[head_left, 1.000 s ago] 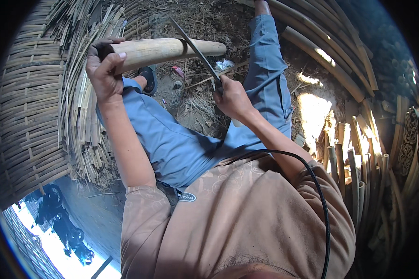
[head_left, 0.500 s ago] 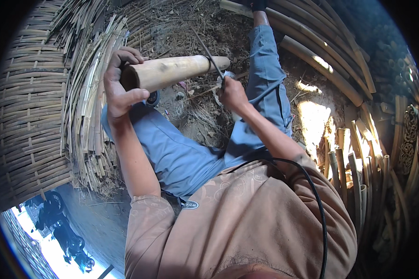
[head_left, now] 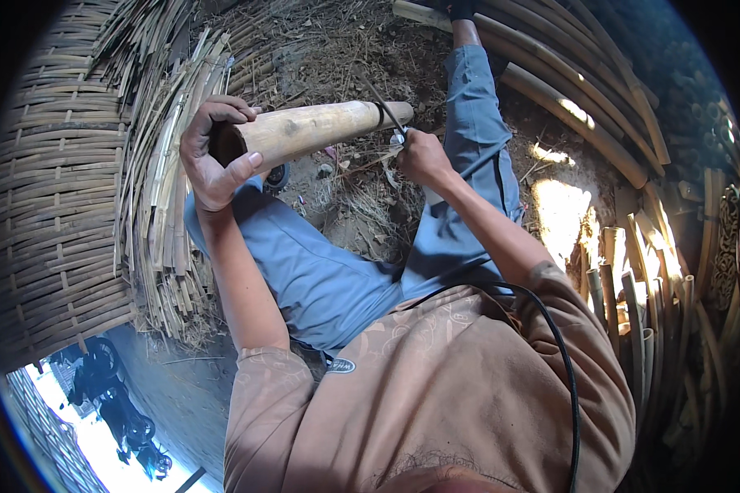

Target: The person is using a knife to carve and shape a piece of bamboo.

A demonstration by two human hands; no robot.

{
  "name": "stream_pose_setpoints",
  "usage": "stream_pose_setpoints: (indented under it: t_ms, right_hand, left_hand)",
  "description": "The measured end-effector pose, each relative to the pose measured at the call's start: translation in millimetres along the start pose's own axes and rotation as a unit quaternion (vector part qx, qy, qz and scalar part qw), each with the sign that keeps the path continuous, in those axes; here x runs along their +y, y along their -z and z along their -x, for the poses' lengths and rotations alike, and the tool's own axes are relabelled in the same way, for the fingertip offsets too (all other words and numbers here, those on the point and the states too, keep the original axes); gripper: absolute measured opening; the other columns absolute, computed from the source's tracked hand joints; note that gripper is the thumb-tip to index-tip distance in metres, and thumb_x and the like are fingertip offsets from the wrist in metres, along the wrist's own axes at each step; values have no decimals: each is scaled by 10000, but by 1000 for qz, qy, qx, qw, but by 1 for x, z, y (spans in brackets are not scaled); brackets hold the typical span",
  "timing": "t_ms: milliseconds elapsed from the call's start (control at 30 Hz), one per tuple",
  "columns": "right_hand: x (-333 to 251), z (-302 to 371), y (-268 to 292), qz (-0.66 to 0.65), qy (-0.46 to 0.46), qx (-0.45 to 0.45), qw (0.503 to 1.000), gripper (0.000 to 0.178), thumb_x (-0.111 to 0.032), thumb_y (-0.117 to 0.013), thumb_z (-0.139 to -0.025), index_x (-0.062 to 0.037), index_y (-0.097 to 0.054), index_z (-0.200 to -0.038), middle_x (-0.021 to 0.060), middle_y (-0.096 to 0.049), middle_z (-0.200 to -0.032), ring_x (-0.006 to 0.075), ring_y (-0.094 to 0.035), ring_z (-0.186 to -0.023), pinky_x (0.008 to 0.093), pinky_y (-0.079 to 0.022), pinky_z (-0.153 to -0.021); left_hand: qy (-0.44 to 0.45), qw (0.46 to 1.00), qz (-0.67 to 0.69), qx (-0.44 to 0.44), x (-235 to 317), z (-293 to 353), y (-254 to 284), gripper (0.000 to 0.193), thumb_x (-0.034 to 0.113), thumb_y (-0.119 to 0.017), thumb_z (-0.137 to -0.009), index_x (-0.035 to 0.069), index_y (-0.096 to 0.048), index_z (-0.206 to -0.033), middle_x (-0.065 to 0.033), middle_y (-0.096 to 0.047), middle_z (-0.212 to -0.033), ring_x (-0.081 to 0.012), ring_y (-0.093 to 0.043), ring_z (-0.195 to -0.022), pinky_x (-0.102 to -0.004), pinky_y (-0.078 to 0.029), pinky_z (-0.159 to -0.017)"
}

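A pale, thick bamboo tube (head_left: pixel 312 133) lies roughly level above my legs, its hollow end facing left and its far end to the right. My left hand (head_left: pixel 208 172) is wrapped round the hollow end, thumb along the near side and fingers over the top. In my right hand (head_left: pixel 425 158) is a knife (head_left: pixel 390 113) with a narrow dark blade, the fist closed on it. The blade crosses the tube near a dark ring close to its right end. The fist hides part of the handle; a dark shaft runs behind my right wrist.
Split bamboo strips (head_left: pixel 168 164) are piled on the left beside a woven bamboo panel (head_left: pixel 57 205). Long bamboo poles (head_left: pixel 567 103) lie at far right, and cut bamboo pieces (head_left: pixel 633 287) stand nearer. My legs (head_left: pixel 321 263) are spread over littered ground. A black cable (head_left: pixel 555 337) crosses my shirt.
My right fist and the knife have moved slightly right and toward me, with less blade beyond the tube. The left hand keeps its grip on the bamboo tube.
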State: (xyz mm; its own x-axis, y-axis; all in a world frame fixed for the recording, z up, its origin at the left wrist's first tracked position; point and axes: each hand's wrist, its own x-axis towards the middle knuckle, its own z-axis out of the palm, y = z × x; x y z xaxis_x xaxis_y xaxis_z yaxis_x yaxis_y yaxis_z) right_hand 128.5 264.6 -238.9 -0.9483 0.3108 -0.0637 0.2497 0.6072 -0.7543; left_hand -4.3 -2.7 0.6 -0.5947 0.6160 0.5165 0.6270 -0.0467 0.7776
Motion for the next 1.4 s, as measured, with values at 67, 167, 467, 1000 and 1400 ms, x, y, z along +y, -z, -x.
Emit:
stream_pose_setpoints:
  t_ms: [67,167,467,1000,1400]
  right_hand:
    - [-47,30,17,-49,35,-12,998,144,-61,-652,-819,20,-579,-914,298,-659,-784,514,-658,-797,575,-524,-743]
    - [-63,66,12,-129,54,8,990,186,-46,-679,-816,13,-560,-946,282,-641,-748,515,-647,-765,578,-506,-722]
    - [-52,49,17,-89,-6,-5,996,206,-86,-693,-836,13,-569,-967,300,-673,-856,507,-652,-863,573,-516,-781]
    - [-43,17,-1,-13,-8,22,1000,192,-105,-649,-848,-1,-565,-985,297,-649,-826,499,-653,-849,577,-500,-748]
    - [-66,55,-5,-56,50,41,996,141,-113,-643,-870,-21,-606,-970,270,-677,-821,483,-671,-823,569,-521,-749]
  left_hand:
    - [12,1000,-1,24,8,14,15,472,229,-780,-653,-6,-618,-1029,-153,-618,-1056,-232,-632,-982,-407,-513,-970]
    - [2,1000,19,7,8,11,16,464,220,-776,-657,-8,-620,-1029,-152,-626,-1042,-243,-640,-990,-424,-518,-977]
    - [-8,999,42,-23,4,12,14,455,217,-780,-659,-8,-616,-1019,-158,-632,-1027,-254,-643,-988,-473,-521,-1000]
    - [145,944,-139,262,8,2,-1,204,149,-780,-835,4,-697,-952,-71,-719,-946,-138,-643,-905,-268,-508,-826]
    - [120,965,-42,228,6,13,6,182,56,-780,-836,6,-667,-970,-102,-722,-977,-171,-655,-903,-294,-495,-901]
